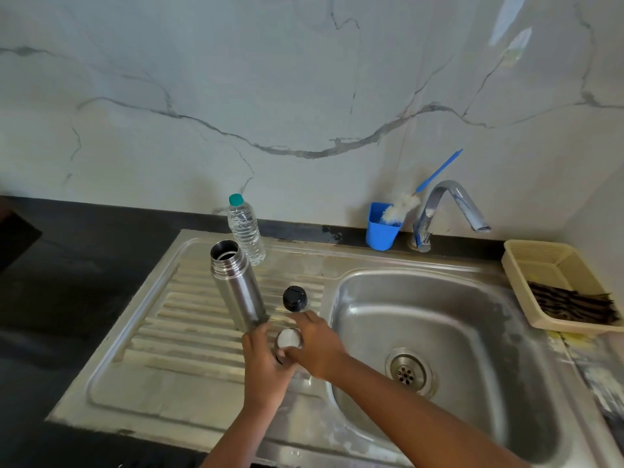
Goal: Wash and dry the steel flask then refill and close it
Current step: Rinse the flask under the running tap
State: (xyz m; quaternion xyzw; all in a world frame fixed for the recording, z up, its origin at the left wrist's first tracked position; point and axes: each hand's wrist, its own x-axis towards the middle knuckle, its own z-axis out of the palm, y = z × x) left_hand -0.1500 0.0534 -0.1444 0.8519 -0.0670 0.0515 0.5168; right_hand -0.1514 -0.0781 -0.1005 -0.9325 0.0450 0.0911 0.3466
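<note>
left hand (266, 363) | at steel flask (236, 285) base | grip probably closed

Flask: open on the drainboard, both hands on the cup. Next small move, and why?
Probably let go of the steel cup and carry the flask to the sink basin under the tap: its mouth is open, the black stopper is off, and no water is running.

Brushed steel flask (236, 285), glossy metal sink (439, 332), clear plastic bottle (245, 231).
</note>
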